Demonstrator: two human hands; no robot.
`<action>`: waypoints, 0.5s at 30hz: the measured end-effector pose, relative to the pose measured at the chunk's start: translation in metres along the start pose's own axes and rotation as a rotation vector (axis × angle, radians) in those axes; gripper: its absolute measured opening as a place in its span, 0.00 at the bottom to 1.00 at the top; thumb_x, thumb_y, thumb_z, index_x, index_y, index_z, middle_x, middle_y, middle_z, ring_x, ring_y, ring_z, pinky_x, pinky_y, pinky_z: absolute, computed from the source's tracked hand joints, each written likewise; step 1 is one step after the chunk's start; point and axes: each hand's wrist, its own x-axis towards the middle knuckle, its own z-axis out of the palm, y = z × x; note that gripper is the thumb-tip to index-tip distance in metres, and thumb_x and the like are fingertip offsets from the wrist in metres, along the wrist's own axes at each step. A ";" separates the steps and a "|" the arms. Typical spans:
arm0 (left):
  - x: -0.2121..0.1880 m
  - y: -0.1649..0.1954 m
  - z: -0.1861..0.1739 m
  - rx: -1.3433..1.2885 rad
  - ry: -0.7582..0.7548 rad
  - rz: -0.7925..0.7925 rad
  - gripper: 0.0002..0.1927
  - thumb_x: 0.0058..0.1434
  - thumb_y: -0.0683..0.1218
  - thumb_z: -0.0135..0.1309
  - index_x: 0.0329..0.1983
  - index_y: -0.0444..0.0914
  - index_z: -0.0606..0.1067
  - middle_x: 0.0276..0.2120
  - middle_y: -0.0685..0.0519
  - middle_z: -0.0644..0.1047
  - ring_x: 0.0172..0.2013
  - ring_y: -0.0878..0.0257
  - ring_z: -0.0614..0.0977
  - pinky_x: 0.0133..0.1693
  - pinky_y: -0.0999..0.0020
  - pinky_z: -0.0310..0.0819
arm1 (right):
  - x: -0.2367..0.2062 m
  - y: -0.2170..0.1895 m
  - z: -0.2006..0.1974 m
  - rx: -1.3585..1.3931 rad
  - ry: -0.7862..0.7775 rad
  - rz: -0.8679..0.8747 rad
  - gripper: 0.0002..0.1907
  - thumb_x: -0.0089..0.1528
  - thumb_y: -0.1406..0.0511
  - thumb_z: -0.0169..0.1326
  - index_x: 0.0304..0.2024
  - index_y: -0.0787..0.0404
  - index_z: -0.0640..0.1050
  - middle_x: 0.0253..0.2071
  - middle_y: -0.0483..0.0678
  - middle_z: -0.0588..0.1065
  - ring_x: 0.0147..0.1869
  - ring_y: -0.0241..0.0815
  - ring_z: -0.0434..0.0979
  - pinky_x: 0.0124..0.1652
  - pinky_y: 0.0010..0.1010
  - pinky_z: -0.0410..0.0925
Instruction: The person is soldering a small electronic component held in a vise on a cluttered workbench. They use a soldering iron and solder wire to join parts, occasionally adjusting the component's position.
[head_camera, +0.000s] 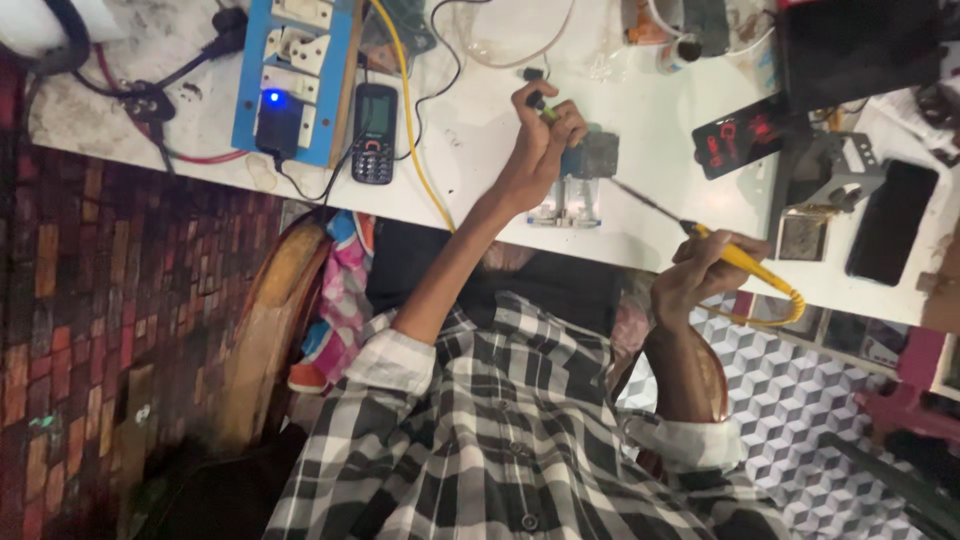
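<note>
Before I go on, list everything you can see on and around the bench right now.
soldering iron: one, yellow handle, in the right hand, tip toward the small part
small part: one, grey, mid-bench on a clear holder
keypad phone: one, black, left of centre
power board: one, blue, far left, blue light lit
black phone: one, far right
meter display: one, red digits, right
white bench: one
left hand: pinching a small tool
right hand: gripping the iron

A small clamped part (578, 180) sits on the worktable (480, 130). Left of it lies a keypad phone (374, 133), then a switchboard (290, 75). Right of it, a display unit (742, 135) and a smartphone (892, 222).
</note>
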 end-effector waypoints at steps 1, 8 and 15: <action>0.001 -0.001 0.000 0.010 0.004 0.002 0.12 0.80 0.41 0.33 0.58 0.44 0.46 0.34 0.51 0.64 0.37 0.63 0.65 0.47 0.66 0.64 | -0.001 -0.001 0.000 0.010 -0.004 -0.008 0.16 0.76 0.56 0.49 0.48 0.62 0.63 0.30 0.47 0.66 0.26 0.34 0.63 0.26 0.24 0.59; -0.002 0.003 0.001 0.024 0.008 0.012 0.13 0.80 0.41 0.33 0.58 0.44 0.45 0.35 0.51 0.64 0.37 0.63 0.64 0.48 0.66 0.64 | 0.009 0.003 0.004 0.090 0.021 0.033 0.15 0.77 0.58 0.50 0.47 0.62 0.63 0.25 0.45 0.62 0.24 0.33 0.61 0.26 0.25 0.60; 0.000 0.003 0.001 0.061 0.001 0.027 0.13 0.80 0.42 0.33 0.59 0.43 0.45 0.33 0.52 0.63 0.36 0.63 0.65 0.47 0.66 0.65 | 0.028 -0.001 0.007 0.089 -0.083 0.116 0.13 0.77 0.60 0.48 0.46 0.62 0.64 0.26 0.46 0.65 0.23 0.32 0.62 0.25 0.24 0.59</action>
